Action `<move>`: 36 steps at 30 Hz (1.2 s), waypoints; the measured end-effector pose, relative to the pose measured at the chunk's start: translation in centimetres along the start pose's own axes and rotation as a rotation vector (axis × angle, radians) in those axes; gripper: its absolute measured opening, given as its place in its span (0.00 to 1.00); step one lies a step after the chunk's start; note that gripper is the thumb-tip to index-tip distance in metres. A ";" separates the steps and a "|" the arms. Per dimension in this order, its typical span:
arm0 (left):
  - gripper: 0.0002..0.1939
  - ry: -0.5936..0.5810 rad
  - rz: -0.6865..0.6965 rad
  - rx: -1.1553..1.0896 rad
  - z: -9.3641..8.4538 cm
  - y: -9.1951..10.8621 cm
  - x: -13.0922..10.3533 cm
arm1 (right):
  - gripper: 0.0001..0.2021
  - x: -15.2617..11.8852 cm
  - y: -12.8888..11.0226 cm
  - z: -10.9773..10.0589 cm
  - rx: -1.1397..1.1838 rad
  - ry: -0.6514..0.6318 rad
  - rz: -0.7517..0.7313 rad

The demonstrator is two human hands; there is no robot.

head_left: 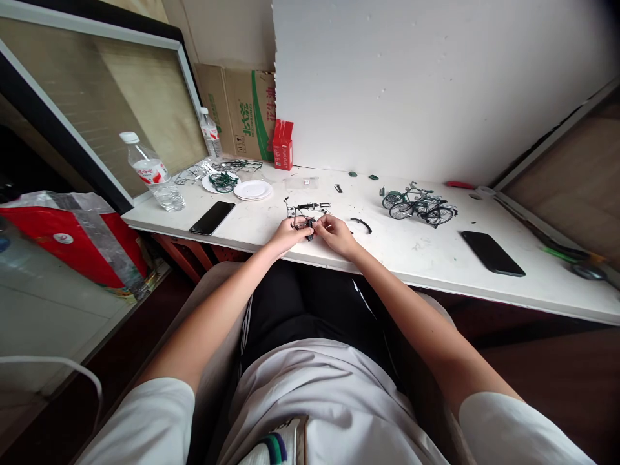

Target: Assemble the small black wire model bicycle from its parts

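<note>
Near the table's front edge, my left hand (pixel 289 236) is closed on a small black bicycle frame (pixel 301 218). Close beside it on the right, my right hand (pixel 336 236) pinches at the lower part of the same frame, its fingertips together; whether a separate small piece is between them is too small to tell. Black thin parts (pixel 310 206) lie just behind my hands. A curved black part (pixel 362 225) rests to the right, with tiny bits near it.
Assembled model bicycles (pixel 420 205) stand at the right, before a black phone (pixel 492 253). Leftward are another phone (pixel 212 218), white plates (pixel 252 190), a water bottle (pixel 154 175) and a second bottle (pixel 210 132). Behind are a red box (pixel 283 145) and a cardboard carton (pixel 237 113).
</note>
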State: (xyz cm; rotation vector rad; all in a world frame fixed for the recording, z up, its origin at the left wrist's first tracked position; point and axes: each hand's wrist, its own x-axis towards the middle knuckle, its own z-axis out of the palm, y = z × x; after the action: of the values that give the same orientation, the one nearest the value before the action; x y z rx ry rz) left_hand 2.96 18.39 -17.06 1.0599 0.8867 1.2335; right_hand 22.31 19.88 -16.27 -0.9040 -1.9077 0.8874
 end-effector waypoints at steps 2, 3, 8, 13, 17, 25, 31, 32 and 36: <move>0.23 -0.001 0.001 -0.003 0.0 0.0 0.0 | 0.21 0.0 0.0 0.0 0.003 -0.001 0.000; 0.23 -0.001 0.002 -0.004 0.0 0.0 0.0 | 0.21 0.0 0.0 0.0 0.004 -0.001 0.000; 0.21 0.003 -0.008 -0.011 0.1 0.1 0.0 | 0.20 -0.1 -0.1 0.0 -0.009 -0.002 -0.005; 0.17 0.011 -0.003 -0.048 0.5 0.4 -0.2 | 0.21 -0.1 -0.6 -0.1 -0.038 0.009 -0.011; 0.13 0.060 -0.001 -0.115 0.7 0.6 -0.1 | 0.22 -0.1 -0.7 -0.1 -0.047 0.023 -0.010; 0.11 0.027 0.020 -0.247 0.1 0.4 0.2 | 0.21 -0.1 -0.7 0.1 -0.031 0.034 -0.016; 0.12 0.017 0.002 -0.244 -0.2 0.5 0.2 | 0.19 -0.1 -0.5 0.0 -0.051 0.034 -0.014; 0.13 0.019 0.006 -0.245 -0.2 0.5 0.2 | 0.19 -0.1 -0.5 -0.1 -0.057 0.034 -0.015; 0.14 0.026 0.023 -0.247 -0.2 0.3 0.5 | 0.18 -0.1 -0.5 0.1 -0.115 0.060 -0.029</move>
State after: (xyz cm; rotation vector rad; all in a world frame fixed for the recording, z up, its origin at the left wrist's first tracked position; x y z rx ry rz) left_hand 2.70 18.91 -16.81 0.8597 0.7216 1.3402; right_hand 22.16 19.58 -15.93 -0.9577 -1.9312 0.7314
